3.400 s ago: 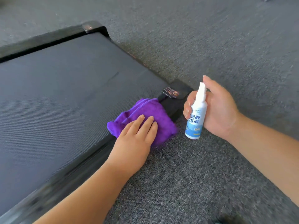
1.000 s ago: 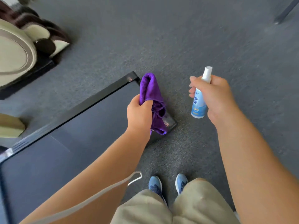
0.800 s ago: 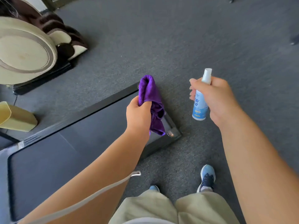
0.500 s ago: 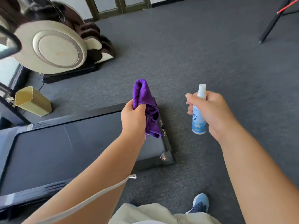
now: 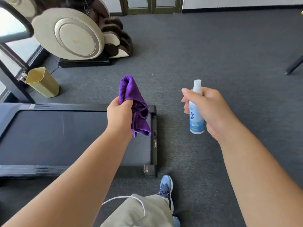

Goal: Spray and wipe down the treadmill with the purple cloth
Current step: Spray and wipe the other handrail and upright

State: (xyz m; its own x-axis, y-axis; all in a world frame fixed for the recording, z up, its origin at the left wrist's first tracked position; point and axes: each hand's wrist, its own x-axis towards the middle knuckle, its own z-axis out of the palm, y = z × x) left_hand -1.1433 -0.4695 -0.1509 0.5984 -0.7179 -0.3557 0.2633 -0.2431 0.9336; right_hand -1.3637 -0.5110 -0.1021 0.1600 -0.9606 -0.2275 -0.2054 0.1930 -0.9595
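Two hands are raised in the head view, both above the floor and off the treadmill [image 5: 68, 138]. Left hand [image 5: 120, 117] grips the cloth [image 5: 132, 102], fingers and thumb curled round its bunched middle. One folded end of the cloth stands up above the fist; the other end hangs down below it, over the rear end of the deck. The cloth is held in the air and does not touch the treadmill.

Right hand [image 5: 208, 112] grips the bottle [image 5: 196, 118], fingers wrapped round its body, forefinger laid across the neck just below the white nozzle. The bottle is upright, white with a blue lower label and dark printed characters. It is held over the carpet [image 5: 213, 46], to the right of the treadmill's end and well apart from the cloth.

The treadmill lies flat on the carpet, its dark belt framed by black side rails, its rear end cap near the person's feet. A blue shoe [image 5: 166, 188] stands on the carpet just beside the rear corner. Khaki trousers [image 5: 139, 212] and a white cord [image 5: 124, 198] show at the bottom edge.

Beyond the treadmill stand a yellow bin [image 5: 42, 82] at left and a beige-and-brown massage chair [image 5: 73, 33] behind it. Dark-framed doors [image 5: 150, 4] show at the top edge.
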